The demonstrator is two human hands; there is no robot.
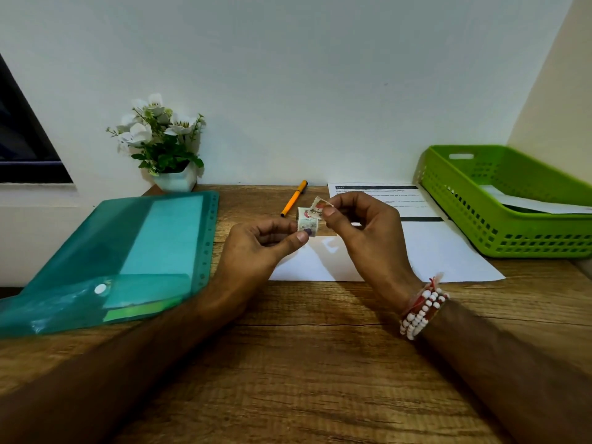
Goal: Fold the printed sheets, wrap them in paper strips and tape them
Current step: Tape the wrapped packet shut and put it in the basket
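Both hands pinch one little patterned tape strip [309,219] in the middle of the frame: my left hand [256,248] holds its bottom, my right hand [358,225] its top. I think I should pull slowly so it does not tear. The printed sheet [432,251] lies on the surface [320,363], centre right.

Right hand [362,225]: the wrist wears a bracelet [422,312] of several white-bead strands. A red thread [431,283] sits beside it.
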